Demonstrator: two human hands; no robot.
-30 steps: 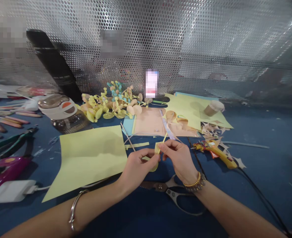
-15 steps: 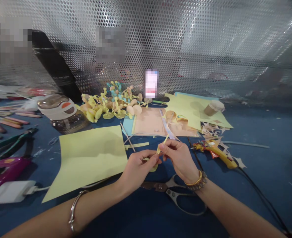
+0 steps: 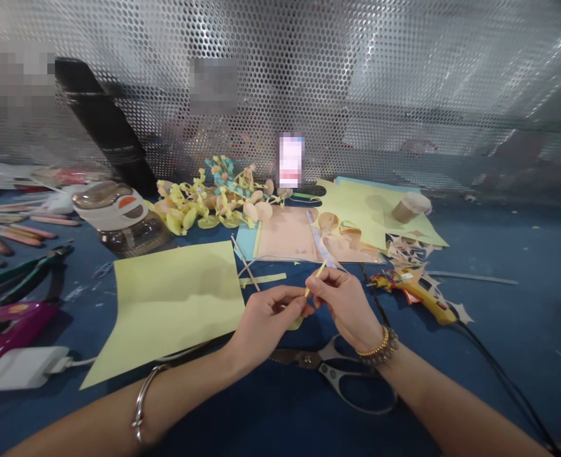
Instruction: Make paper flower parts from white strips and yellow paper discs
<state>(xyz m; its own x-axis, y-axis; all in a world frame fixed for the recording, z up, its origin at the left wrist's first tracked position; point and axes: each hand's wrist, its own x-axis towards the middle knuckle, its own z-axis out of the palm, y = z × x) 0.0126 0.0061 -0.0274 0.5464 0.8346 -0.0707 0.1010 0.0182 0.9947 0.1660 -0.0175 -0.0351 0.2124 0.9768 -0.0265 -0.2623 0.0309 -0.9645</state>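
Between the two hands, a thin yellow paper strip (image 3: 316, 277) stands tilted up, its lower end pinched closed by the right hand (image 3: 344, 304) with the left hand's (image 3: 264, 324) fingertips pressed against it. The wider yellow piece seen in the grip a second ago no longer shows, leaving only the narrow strip. Just below the grip lie a yellow scrap (image 3: 296, 324) and scissors (image 3: 330, 371); a yellow sheet (image 3: 176, 304) lies left of it, a glue gun (image 3: 411, 289) right.
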